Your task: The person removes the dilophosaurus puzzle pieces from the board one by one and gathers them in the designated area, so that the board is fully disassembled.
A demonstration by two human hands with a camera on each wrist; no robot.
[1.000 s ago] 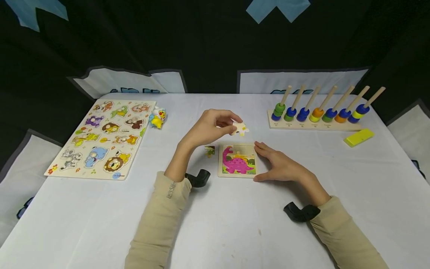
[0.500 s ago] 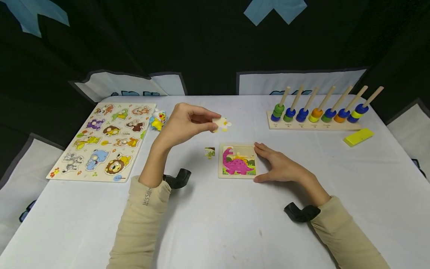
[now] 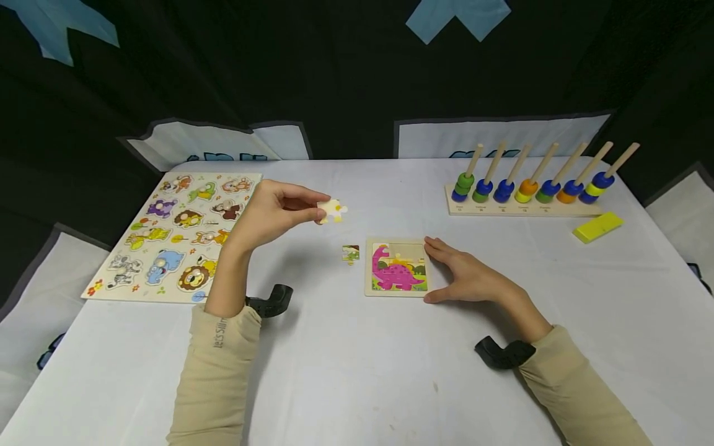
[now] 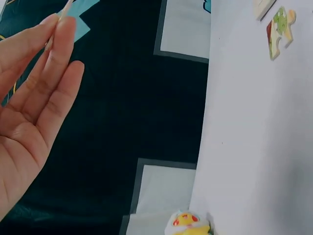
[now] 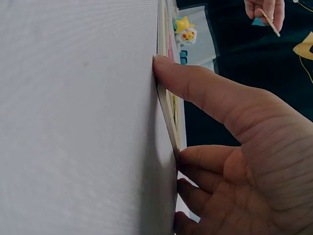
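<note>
Puzzle piece (image 3: pixel 333 210), pale on the face shown, held above the worktop (image 3: pixel 346 371) by the left hand (image 3: pixel 266 214), which pinches its edge between thumb and fingertips. A white cloth covers the worktop; the shadow of the left arm falls across it. Behind rises a black curtain (image 3: pixel 357 74) with light blue patches (image 3: pixel 458 18) at the top and grey-edged white panels (image 3: pixel 496 137) lower down. Near the centre lies a dinosaur puzzle (image 3: pixel 398 295) in a wooden frame, its pink animal largely assembled. The right hand (image 3: pixel 465 272) is spread beside it — thumb and forefinger wide apart, their tips touching the frame's right edge. Just left of the frame a loose piece (image 3: pixel 351 253) lies on the cloth. An animal board (image 3: pixel 139 294) occupies the far left; a toy figure (image 4: pixel 187 225), white and yellow, shows in the left wrist view. At the far right stand a bead rack (image 3: pixel 524 209) with seven pegs and, just beside it, a yellow block (image 3: pixel 598 227).

Compared with one second earlier, the left hand and its piece have shifted leftward — from beyond the frame to beyond the loose piece — and now hide the toy figure from the head view. Right hand, frame and loose piece keep their places.
</note>
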